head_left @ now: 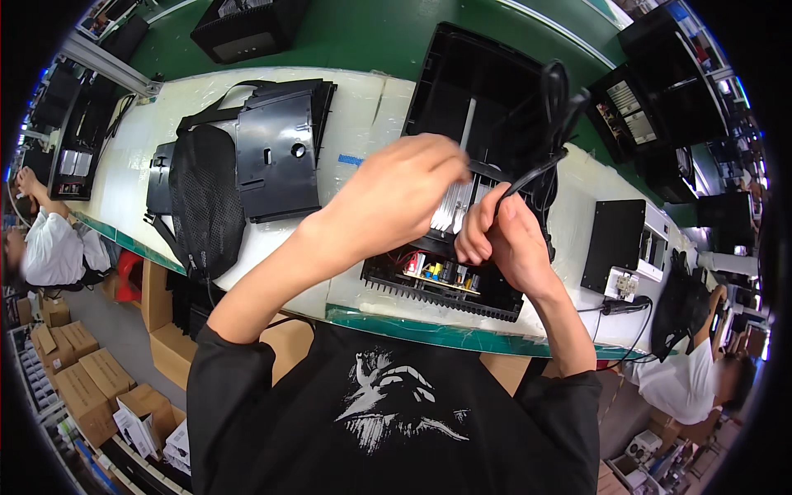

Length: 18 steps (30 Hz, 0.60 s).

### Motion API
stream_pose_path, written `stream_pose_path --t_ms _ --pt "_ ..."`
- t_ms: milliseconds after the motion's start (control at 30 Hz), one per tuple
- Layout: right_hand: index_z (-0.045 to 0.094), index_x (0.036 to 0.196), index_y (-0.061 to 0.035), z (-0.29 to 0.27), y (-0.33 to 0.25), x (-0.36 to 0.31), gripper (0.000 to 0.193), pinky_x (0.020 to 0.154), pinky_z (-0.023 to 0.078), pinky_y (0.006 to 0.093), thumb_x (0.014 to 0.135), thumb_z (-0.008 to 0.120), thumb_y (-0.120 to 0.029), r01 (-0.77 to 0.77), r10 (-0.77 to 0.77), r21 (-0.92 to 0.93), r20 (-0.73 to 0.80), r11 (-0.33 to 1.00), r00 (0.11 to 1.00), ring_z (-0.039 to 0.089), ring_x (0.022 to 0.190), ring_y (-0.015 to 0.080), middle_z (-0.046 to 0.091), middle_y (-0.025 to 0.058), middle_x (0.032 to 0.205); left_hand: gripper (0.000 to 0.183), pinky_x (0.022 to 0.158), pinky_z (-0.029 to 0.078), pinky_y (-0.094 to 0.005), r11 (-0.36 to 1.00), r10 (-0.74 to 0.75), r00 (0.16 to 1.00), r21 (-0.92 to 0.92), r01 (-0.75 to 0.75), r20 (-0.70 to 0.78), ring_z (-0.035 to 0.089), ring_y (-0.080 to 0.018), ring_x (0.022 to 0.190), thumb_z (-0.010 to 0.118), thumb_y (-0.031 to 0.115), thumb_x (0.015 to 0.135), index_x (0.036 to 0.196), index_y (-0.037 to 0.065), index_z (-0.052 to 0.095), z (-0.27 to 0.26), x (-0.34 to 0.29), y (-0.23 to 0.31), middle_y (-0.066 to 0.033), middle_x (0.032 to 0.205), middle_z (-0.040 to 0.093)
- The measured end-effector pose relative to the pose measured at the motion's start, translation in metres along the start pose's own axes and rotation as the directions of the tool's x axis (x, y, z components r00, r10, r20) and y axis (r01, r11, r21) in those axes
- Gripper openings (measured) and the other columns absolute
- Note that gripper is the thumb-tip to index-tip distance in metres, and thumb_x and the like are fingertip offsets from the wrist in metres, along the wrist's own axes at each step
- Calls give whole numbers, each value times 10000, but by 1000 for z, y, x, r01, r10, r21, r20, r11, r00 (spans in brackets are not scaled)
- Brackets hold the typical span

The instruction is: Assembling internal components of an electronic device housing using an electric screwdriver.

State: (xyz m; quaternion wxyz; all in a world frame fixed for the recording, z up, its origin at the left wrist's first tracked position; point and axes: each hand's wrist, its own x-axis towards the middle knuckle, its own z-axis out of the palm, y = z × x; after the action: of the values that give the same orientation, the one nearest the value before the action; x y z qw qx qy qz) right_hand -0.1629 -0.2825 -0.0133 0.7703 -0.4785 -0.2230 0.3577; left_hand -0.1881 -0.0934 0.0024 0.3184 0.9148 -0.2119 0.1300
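In front of me an open black housing (450, 58) lies on the table, its inside facing up. Silvery finned strips (451, 208) show at its middle, and a circuit board (441, 276) with coloured parts sits at its near end. My left hand (396, 190) hovers over the housing with its fingers curled together; whatever they hold is hidden. Thumb and fingers of my right hand (513, 239) close on a black power cord (532, 172), beside the left one. The cord's looped bundle (554, 107) rises above the hand and looks blurred.
Left of the housing lie stacked black plastic panels (276, 153) and a black mesh bag (206, 194). A black-and-white unit (619, 247) stands on the right. Another black box (247, 29) is on the green surface beyond. Co-workers sit at both sides; cardboard boxes (87, 375) stand lower left.
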Motion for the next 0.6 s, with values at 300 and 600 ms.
stream_pose_path --t_ms 300,600 --pt "303 702 -100 3 -4 6 394 453 224 234 991 273 -366 -175 176 150 6 973 984 233 461 91 284 -7 514 432 1105 210 -433 944 242 929 153 -292 279 294 -263 1324 516 254 839 1245 106 509 38 9 -13 -62 1400 377" --pt "304 653 -85 -1 -16 -9 415 463 217 253 986 320 -333 -179 175 -103 -42 978 984 210 455 93 260 -25 504 418 1099 213 -481 931 284 893 122 -343 349 288 -256 1326 547 327 830 1212 156 542 39 9 -7 18 1393 394"
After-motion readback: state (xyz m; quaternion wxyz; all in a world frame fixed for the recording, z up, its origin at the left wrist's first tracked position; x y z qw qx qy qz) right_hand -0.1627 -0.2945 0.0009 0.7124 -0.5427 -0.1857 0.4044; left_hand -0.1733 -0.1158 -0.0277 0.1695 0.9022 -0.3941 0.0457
